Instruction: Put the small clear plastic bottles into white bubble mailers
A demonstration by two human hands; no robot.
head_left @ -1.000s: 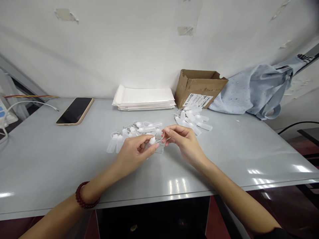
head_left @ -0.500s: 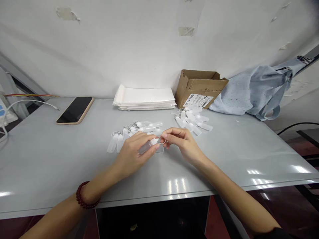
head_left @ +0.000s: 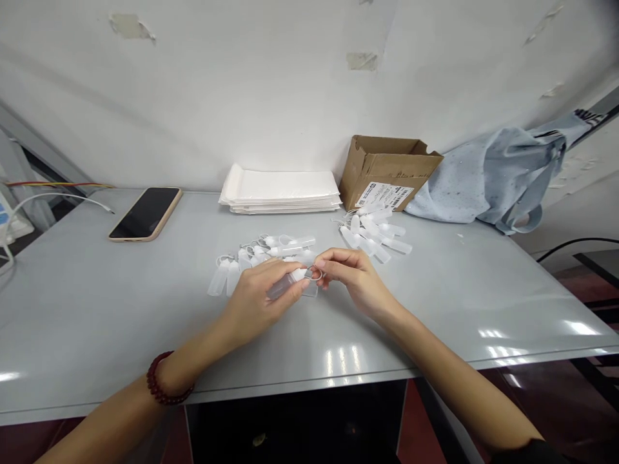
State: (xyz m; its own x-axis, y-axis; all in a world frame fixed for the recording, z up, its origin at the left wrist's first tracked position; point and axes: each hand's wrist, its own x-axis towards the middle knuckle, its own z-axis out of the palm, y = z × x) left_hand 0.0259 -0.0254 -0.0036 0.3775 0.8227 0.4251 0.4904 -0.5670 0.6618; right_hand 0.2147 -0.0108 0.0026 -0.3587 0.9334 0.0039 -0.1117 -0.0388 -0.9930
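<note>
My left hand [head_left: 258, 296] is closed round a small clear plastic bottle [head_left: 286, 284] with a white cap, held just above the grey table [head_left: 97, 309]. My right hand [head_left: 355, 278] pinches a thin metal ring [head_left: 316, 274] at the bottle's cap end. Both hands meet at the table's middle. Behind my left hand lies a cluster of similar clear bottles with rings [head_left: 256, 254]. A second heap of clear bottles [head_left: 374, 232] lies further right, in front of a cardboard box.
An open cardboard box [head_left: 387, 171] stands at the back against the wall, beside a stack of white padded envelopes [head_left: 280, 190]. A phone [head_left: 145, 214] lies at the back left near cables [head_left: 53, 193]. A light blue cloth bag [head_left: 507, 174] slumps at the right.
The hands sank closer to the table. The ring's wire loop, stretched wide a second ago, now sits small and tight at the bottle's cap. The bottle has turned more level in my left hand.
</note>
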